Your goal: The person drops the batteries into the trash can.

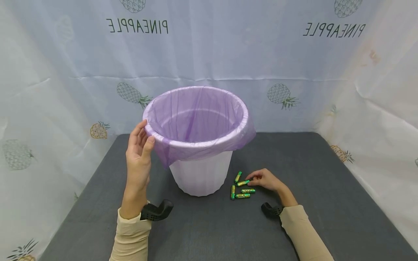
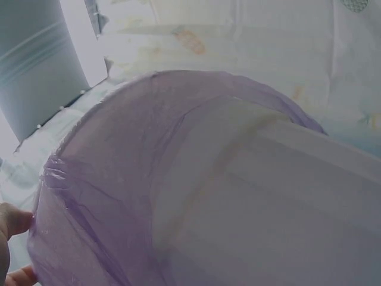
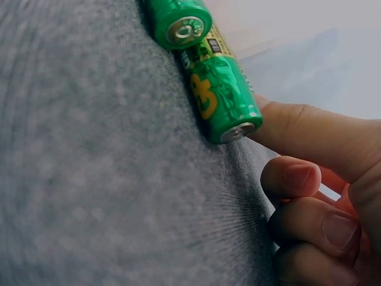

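A white bin [image 1: 202, 177] stands on the dark table, lined with a thin purple bag [image 1: 209, 154] folded over its rim. My left hand [image 1: 138, 156] rests on the bin's near-left rim, thumb and fingers spread along the edge; in the left wrist view the fingertips [image 2: 22, 219] touch the bag's edge. Right of the bin, my right hand [image 1: 266, 180] pinches the end of a green and gold battery [image 1: 243, 183]. In the right wrist view this battery [image 3: 223, 98] lies on the cloth, one finger against its far side, the other fingers curled below.
Several more green batteries lie close by, among them an upright-pointing one [image 1: 233, 192] and a front one [image 1: 242, 195]. The grey-black table [image 1: 209, 232] spreads around the bin. A pale curtain [image 1: 209, 47] with pineapple prints hangs behind and along both sides.
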The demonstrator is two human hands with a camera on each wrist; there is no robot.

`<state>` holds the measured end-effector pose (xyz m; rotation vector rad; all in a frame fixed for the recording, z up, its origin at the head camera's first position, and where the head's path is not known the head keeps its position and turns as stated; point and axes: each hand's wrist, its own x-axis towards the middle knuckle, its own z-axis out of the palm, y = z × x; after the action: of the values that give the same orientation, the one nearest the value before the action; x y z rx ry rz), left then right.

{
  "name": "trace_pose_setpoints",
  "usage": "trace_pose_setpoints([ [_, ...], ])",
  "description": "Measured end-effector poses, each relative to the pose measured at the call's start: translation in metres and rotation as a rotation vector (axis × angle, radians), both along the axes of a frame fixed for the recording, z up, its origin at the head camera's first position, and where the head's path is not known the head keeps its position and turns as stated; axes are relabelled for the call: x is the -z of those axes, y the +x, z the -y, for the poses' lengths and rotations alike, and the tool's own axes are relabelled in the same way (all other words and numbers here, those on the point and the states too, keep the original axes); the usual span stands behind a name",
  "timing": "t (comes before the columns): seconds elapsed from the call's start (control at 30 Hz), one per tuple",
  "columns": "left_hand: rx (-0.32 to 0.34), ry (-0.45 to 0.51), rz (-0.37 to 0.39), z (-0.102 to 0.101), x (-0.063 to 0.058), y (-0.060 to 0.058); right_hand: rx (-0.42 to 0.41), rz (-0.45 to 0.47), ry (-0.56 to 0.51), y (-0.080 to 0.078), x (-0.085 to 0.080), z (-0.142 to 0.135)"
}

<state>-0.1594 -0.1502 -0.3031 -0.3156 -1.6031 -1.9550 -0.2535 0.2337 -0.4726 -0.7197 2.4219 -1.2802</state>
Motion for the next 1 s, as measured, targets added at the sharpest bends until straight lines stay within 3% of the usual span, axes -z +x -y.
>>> trace_pose_setpoints([
  [0.63, 0.050, 0.006, -0.004, 0.000, 0.003, 0.000, -0.009, -0.027, -0.034, 0.002, -0.013, -0.007],
  [1.0, 0.052, 0.000, -0.006, 0.001, 0.002, 0.001, -0.013, -0.025, -0.098, 0.013, -0.035, -0.011],
])
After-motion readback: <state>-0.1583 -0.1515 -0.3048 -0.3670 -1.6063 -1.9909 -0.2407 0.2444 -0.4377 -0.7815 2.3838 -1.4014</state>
